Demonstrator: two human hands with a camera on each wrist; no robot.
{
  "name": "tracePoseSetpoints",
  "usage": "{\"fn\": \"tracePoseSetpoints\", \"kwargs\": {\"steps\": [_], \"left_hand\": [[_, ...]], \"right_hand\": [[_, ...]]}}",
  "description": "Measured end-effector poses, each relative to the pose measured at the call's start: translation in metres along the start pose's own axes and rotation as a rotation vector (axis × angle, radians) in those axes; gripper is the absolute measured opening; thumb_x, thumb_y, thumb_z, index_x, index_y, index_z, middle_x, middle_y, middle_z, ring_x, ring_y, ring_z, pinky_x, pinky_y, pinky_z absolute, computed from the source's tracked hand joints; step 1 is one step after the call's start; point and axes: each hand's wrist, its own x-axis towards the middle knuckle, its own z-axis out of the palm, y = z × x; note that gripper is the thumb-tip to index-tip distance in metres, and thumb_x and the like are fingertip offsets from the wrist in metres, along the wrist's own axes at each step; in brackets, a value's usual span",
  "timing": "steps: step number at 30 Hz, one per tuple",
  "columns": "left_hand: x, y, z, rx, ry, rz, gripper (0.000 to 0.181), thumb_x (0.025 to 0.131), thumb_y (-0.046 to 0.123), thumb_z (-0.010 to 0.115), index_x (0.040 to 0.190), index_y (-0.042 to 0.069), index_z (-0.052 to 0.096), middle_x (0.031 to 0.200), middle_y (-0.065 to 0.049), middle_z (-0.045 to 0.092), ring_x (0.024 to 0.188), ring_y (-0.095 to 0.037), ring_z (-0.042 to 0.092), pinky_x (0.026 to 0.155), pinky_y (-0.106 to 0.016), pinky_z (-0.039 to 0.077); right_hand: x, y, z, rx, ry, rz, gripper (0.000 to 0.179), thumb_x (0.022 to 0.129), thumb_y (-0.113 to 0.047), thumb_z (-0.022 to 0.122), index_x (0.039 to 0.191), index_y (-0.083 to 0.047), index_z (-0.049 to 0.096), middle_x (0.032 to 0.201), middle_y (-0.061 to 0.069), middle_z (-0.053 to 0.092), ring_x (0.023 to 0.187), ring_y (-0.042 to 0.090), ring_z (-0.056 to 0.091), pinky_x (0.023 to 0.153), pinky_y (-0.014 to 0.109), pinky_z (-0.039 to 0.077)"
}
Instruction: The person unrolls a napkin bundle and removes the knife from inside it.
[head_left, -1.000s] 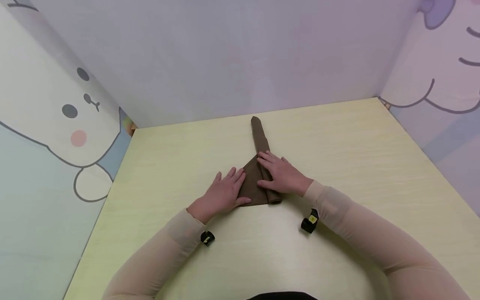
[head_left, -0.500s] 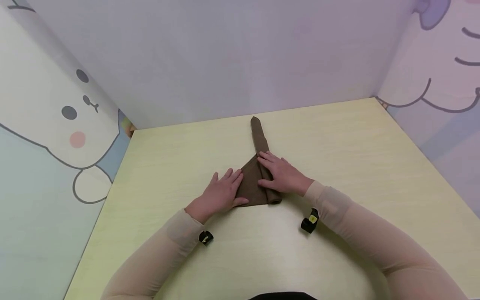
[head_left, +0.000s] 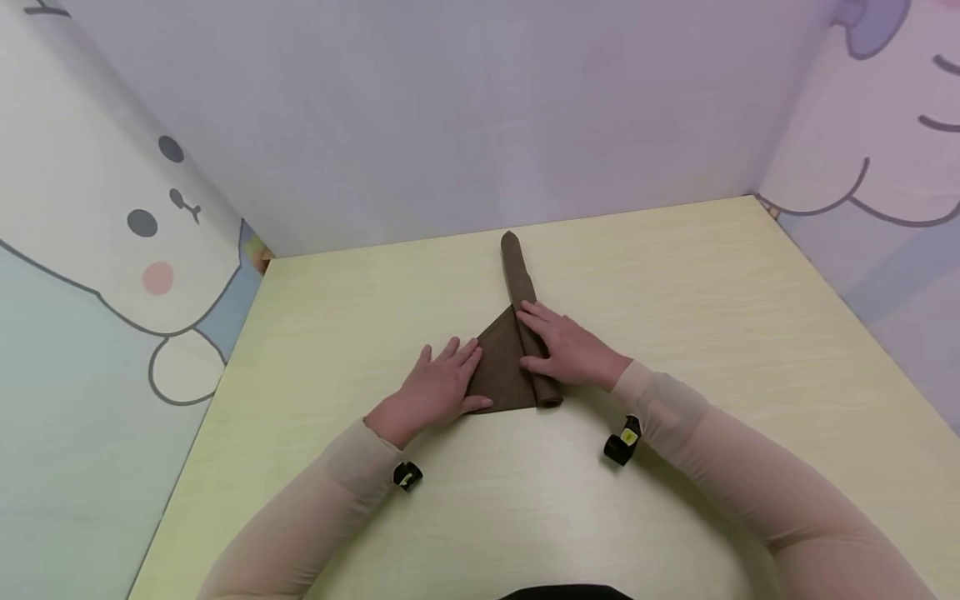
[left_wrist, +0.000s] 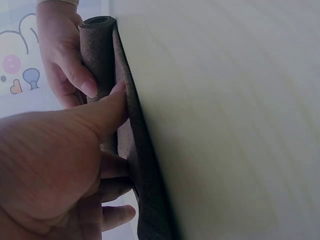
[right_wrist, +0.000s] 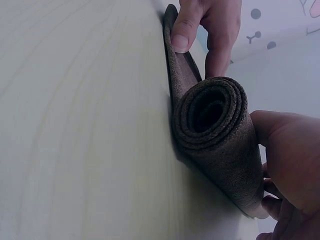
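Note:
A brown cloth [head_left: 501, 372] lies on the table, its right side wound into a roll whose narrow end [head_left: 516, 265] points to the far edge. My left hand [head_left: 432, 387] rests on the flat triangular part, fingers spread and mostly straight, thumb near the front edge. On the roll lies my right hand [head_left: 573, 352], with extended fingertips over its upper part and the thumb along its left side. Seen from the right wrist, the roll [right_wrist: 227, 162] shows a layered spiral with a hollow centre. In the left wrist view, my left thumb [left_wrist: 107, 112] touches the cloth beside the roll.
The pale wooden table [head_left: 675, 275] extends around the cloth on all sides. A plain light wall [head_left: 480, 117] stands behind it, and cartoon-printed panels [head_left: 90, 208] flank the sides. Small black wrist devices [head_left: 622, 442] hang under both sleeves.
My left hand has slid slightly left across the flat part, uncovering more of it. My right hand has shifted only a little to the right on the roll.

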Motion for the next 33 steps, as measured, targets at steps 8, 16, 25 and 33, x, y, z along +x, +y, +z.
{"fn": "tracePoseSetpoints", "kwargs": {"steps": [8,16,25,33], "left_hand": [[-0.002,-0.003,-0.001,-0.016,-0.005,-0.013,0.084,0.085,0.066,0.038,0.146,0.010,0.024,0.150,-0.003,0.019,0.136,-0.027,0.017,0.099,-0.056,0.022],[-0.002,-0.005,-0.001,-0.035,-0.003,-0.019,0.084,0.085,0.066,0.039,0.146,0.010,0.024,0.150,-0.002,0.019,0.135,-0.027,0.018,0.099,-0.057,0.022],[-0.004,-0.008,-0.001,-0.048,-0.023,-0.028,0.085,0.085,0.065,0.041,0.145,0.009,0.024,0.150,-0.004,0.019,0.135,-0.028,0.018,0.099,-0.056,0.023],[-0.006,-0.011,-0.001,-0.047,-0.004,-0.023,0.084,0.085,0.065,0.041,0.145,0.009,0.025,0.150,-0.003,0.019,0.135,-0.027,0.019,0.099,-0.057,0.023]], "right_hand": [[0.001,-0.002,-0.003,0.021,-0.009,0.006,0.074,0.086,-0.037,0.061,0.144,-0.006,0.027,0.150,0.010,0.017,0.135,0.024,0.019,0.102,0.050,0.023],[0.003,0.001,-0.004,0.016,-0.025,0.021,0.074,0.087,-0.039,0.059,0.145,-0.007,0.025,0.150,0.009,0.015,0.135,0.024,0.018,0.103,0.045,0.024],[0.005,0.005,-0.005,0.041,-0.039,0.026,0.075,0.087,-0.038,0.060,0.145,-0.008,0.024,0.150,0.009,0.016,0.135,0.025,0.019,0.103,0.042,0.026],[0.005,0.008,-0.007,0.062,-0.053,0.038,0.074,0.087,-0.039,0.059,0.145,-0.008,0.024,0.150,0.009,0.016,0.135,0.025,0.018,0.104,0.041,0.025]]}}
